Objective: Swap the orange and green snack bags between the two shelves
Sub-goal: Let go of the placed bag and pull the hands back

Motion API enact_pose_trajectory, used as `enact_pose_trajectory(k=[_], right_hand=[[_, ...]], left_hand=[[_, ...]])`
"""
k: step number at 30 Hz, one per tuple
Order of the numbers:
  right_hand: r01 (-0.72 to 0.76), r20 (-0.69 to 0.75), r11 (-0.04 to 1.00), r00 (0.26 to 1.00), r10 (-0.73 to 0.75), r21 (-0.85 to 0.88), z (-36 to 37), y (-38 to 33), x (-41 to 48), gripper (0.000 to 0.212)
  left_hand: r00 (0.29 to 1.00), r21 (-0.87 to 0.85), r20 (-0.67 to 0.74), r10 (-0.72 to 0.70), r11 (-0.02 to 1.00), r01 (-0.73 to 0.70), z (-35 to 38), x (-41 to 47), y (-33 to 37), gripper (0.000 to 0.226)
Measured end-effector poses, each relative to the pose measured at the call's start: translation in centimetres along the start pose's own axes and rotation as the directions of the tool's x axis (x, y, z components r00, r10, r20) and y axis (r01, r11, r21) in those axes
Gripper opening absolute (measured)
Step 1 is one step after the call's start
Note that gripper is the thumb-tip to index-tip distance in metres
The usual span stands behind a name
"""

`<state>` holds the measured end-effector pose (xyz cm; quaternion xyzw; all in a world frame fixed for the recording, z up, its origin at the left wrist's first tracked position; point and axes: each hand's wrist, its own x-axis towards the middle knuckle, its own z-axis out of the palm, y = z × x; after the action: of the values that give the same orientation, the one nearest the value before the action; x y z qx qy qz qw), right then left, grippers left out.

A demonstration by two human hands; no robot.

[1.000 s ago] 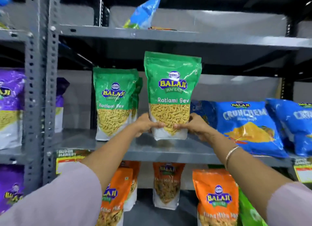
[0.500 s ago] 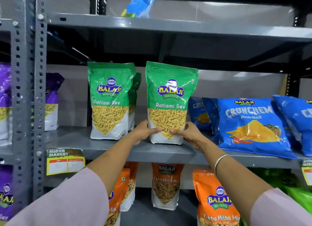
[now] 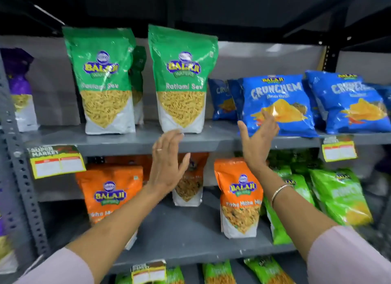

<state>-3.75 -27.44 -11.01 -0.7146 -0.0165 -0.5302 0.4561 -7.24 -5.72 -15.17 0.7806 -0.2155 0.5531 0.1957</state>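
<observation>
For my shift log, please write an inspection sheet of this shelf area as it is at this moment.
Surface: grey upper shelf and lower shelf, both stocked.
Job's things: two green Ratlami Sev bags upright on upper shelf; orange bags upright on lower shelf.
Clutter: blue Crunchem bags at right; light green bags below; purple bags at left.
Grippers: left hand and right hand open, holding nothing.
Cables: nothing seen.
Surroundings: yellow price tags on shelf edges.

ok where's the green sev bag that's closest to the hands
In the head view the green sev bag stands upright on the upper shelf, centre-left, between another green bag and the blue bags.
</observation>
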Motion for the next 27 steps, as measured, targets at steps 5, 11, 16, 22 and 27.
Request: enact_pose_trajectory(k=[5, 11, 16, 22, 27], right_hand=[[-0.165, -0.026, 0.982, 0.986, 0.163, -0.093, -3.6, 6.8, -3.0, 0.086], [-0.477, 0.458, 0.848, 0.716, 0.527, -0.229, -5.3, 15.7, -6.8, 0.078], [-0.569, 0.739, 0.776, 0.394, 0.547, -0.272, -5.5, 20.4, -9.9, 0.069], [-0.699, 0.72, 0.672, 0.332, 0.61, -0.247, -3.7, 23.1, -12.0, 0.076], [-0.707, 0.685, 0.679, 0.397, 0.612, -0.197, -2.7, 23.5, -12.3, 0.077]], left_hand=[[0.951, -0.064, 0.233, -0.202, 0.973, 0.223, 5.3, -6.8, 2.5, 0.038], [0.538, -0.077, 0.658, -0.526, 0.664, 0.744, 13.1, -10.8, 4.3, 0.07], [0.219, 0.014, 0.824, -0.522, 0.406, 0.914, 18.2, -13.3, 5.0, 0.105], [0.21, -0.082, 0.864, -0.458, 0.284, 0.955, 20.7, -15.3, 5.3, 0.066], [0.242, -0.061, 0.765, -0.597, 0.306, 0.95, 21.5, -16.3, 5.0, 0.096]])
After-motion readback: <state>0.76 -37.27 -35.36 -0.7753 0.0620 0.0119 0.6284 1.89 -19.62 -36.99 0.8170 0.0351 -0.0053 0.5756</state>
